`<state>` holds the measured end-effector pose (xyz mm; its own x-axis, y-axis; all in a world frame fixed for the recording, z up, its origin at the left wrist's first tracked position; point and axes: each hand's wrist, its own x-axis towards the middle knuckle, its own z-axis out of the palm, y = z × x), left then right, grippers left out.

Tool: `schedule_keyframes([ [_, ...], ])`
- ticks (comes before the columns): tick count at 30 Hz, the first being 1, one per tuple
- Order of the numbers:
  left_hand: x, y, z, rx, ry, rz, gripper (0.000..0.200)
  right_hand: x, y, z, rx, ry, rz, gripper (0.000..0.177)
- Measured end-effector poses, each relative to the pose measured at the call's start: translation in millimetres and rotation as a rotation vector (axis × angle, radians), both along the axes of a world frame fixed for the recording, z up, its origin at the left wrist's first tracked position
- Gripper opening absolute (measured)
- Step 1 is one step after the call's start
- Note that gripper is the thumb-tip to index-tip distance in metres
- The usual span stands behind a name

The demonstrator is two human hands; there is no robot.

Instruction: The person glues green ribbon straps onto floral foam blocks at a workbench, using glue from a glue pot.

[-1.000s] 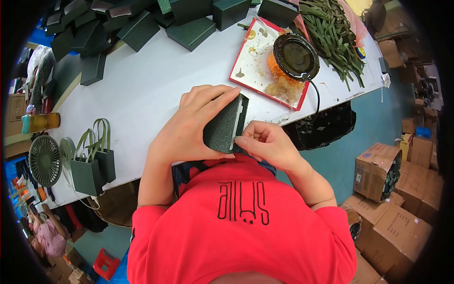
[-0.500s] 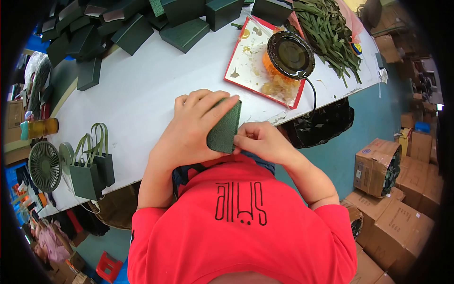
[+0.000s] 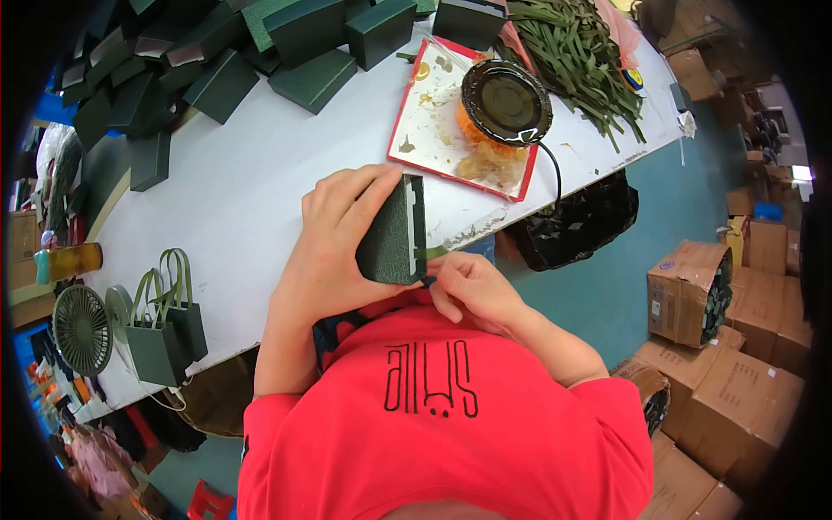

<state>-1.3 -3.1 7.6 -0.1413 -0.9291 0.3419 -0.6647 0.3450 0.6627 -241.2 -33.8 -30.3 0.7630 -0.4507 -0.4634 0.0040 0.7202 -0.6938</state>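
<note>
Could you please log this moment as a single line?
left hand: holds green box | right hand: pinches green ribbon at box edge | surface: white table

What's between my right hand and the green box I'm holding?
In the head view, a short green ribbon spans that gap, running from the edge of the box to the right hand, which seems to pinch it.

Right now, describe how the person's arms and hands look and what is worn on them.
Both hands are bare: the left hand and right hand show no gloves, and no rings or watch can be seen. The forearms are uncovered. Short red sleeves end above the elbows. They belong to a red T-shirt with black lettering on the chest.
</note>
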Motion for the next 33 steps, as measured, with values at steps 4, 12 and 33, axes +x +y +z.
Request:
schedule_keyframes([
  [4,-0.9,4.2,0.1,0.049,-0.031,-0.011,0.102,7.5,3.7,10.5,0.151,-0.052,-0.490,0.036],
  [12,14.7,18.7,-8.6,0.122,-0.062,0.086,0.105,-21.5,-20.0,0.1,0.112,-0.139,-0.836,0.030],
  [33,-1.3,6.9,-4.4,0.121,-0.092,-0.010,0.101,-38.5,-86.0,-6.1,-0.397,0.080,-0.780,0.021],
])
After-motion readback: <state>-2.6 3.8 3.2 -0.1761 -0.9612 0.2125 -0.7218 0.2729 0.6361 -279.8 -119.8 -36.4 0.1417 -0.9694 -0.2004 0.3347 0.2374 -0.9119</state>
